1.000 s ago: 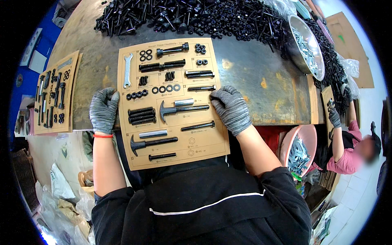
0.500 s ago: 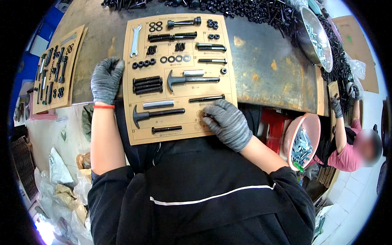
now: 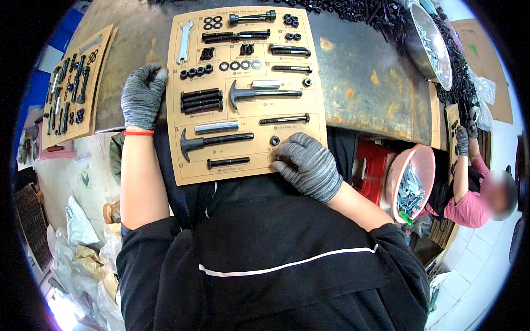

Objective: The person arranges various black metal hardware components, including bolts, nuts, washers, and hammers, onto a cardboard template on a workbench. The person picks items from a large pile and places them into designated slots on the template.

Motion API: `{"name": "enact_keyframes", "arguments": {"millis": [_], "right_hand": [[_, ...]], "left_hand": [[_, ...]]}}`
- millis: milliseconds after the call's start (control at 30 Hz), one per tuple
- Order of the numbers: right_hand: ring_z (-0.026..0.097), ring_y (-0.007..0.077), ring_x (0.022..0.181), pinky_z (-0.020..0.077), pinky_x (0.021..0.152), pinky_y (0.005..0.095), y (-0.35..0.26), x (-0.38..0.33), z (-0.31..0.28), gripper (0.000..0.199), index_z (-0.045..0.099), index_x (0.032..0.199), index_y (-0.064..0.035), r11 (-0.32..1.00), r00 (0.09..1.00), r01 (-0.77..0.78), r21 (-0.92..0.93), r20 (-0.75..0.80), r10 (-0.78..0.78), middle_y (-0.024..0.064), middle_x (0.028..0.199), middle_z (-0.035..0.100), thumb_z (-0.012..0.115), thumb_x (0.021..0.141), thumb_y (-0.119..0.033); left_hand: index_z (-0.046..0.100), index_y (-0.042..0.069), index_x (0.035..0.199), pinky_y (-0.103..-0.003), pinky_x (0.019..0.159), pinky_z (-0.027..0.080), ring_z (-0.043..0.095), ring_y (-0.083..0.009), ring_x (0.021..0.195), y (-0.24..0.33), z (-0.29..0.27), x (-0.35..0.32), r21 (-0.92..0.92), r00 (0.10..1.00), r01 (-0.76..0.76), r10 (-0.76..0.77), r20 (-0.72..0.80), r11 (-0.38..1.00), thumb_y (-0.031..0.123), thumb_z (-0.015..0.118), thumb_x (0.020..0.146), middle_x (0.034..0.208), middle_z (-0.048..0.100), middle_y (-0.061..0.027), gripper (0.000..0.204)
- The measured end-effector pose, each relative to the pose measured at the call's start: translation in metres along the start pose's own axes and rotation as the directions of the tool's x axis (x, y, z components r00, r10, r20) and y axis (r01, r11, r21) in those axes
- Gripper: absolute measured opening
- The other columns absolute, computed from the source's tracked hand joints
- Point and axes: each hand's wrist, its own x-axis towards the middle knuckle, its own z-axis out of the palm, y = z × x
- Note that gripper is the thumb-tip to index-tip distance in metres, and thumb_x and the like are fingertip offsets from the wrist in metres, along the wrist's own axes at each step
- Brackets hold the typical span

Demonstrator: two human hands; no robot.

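Note:
A brown cardboard hardware sheet (image 3: pixel 254 121) leans over the table's near edge. It carries black bolts, nuts, washers, a silver wrench (image 3: pixel 185 42), two silver tubes and two black T-shaped pieces with curved heads (image 3: pixel 240 96). My right hand (image 3: pixel 312 168), in a grey knit glove, has its fingers pinched together at the sheet's lower right corner, over a printed circle; what they hold is too small to make out. Just above the fingertips sits a black nut (image 3: pixel 275 140). By the sheet's left edge rests my gloved left hand (image 3: pixel 142 99), fingers curled and their contents hidden.
Another filled hardware sheet (image 3: pixel 77 88) lies at the table's left. Black bolts (image 3: pixel 353 14) are heaped along the far side, near a metal bowl (image 3: pixel 445 60) of silver parts. A pink basin (image 3: pixel 393 182) of metal pieces stands right, and a co-worker (image 3: pixel 469 198) works beyond.
A black nut now lies on the upper printed circle near my right fingertips. My right hand has shifted down to the lower circle. The left hand stays by the edge.

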Motion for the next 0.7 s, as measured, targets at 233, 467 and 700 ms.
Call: {"name": "enact_keyframes", "arguments": {"millis": [233,467,700], "right_hand": [[0.061,0.0318,0.084,0.0513,0.077,0.0397,-0.005,0.001,-0.006,0.034,0.063,0.104,-0.0064,0.996,0.999,-0.016,-0.089,-0.029,0.013,0.0127,0.090,0.060,0.071,0.079,-0.028],[0.054,0.0394,0.112,0.0405,0.101,0.0464,0.058,0.044,-0.018,0.047,0.052,0.124,0.0043,0.895,0.859,-0.417,-0.156,-0.389,0.333,0.0258,0.117,0.058,0.063,0.087,-0.023],[0.057,0.0152,0.092,0.0458,0.084,0.0288,0.054,0.077,-0.020,0.031,0.056,0.114,-0.0042,0.462,0.656,-0.201,0.864,-0.232,0.718,0.0086,0.100,0.062,0.064,0.084,-0.006]], "left_hand": [[0.056,-0.002,0.123,-0.030,0.086,0.049,0.061,-0.0155,0.093,0.053,-0.009,-0.032,-0.305,0.963,0.259,-0.268,0.012,0.916,0.021,0.070,0.086,0.109,0.064,-0.0112,0.046],[0.036,0.004,0.139,-0.034,0.099,0.044,0.052,-0.0220,0.114,0.121,-0.006,-0.071,-0.622,0.931,0.363,-0.284,0.227,0.694,0.008,0.065,0.087,0.128,0.050,-0.0153,0.060],[0.056,0.000,0.112,-0.037,0.092,0.049,0.060,-0.0273,0.101,0.100,-0.025,-0.035,-0.836,0.701,0.545,-0.511,0.498,-0.066,0.016,0.058,0.088,0.108,0.062,-0.0156,0.028]]}}
